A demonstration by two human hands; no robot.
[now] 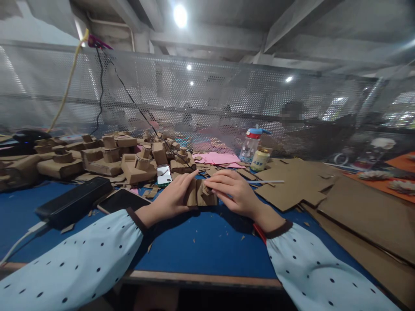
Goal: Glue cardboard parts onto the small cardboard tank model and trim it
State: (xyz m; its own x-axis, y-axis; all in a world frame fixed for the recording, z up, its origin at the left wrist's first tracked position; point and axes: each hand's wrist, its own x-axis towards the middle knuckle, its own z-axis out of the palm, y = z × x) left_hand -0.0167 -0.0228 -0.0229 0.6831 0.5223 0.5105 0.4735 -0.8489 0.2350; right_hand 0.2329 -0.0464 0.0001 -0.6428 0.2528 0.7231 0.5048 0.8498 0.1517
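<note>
Between my hands a small folded cardboard piece point(192, 197) stands on the blue table, with a groove down its middle. My left hand point(171, 193) holds it by the left side, fingers stretched along its far edge and the thumb side low at the near edge. On its right half sits a small cardboard bit point(205, 189), pinched by the fingertips of my right hand point(236, 193). That hand covers part of the piece's right side. Behind my right wrist a red-handled tool point(260, 233) lies mostly hidden.
Several cardboard models point(138, 166) crowd the back left. A black power bank point(76, 202), a dark phone point(125, 201) and a white phone point(164, 175) lie nearby. Flat cardboard sheets point(292, 183) cover the right. A bottle point(251, 146) and a can point(260, 160) stand behind.
</note>
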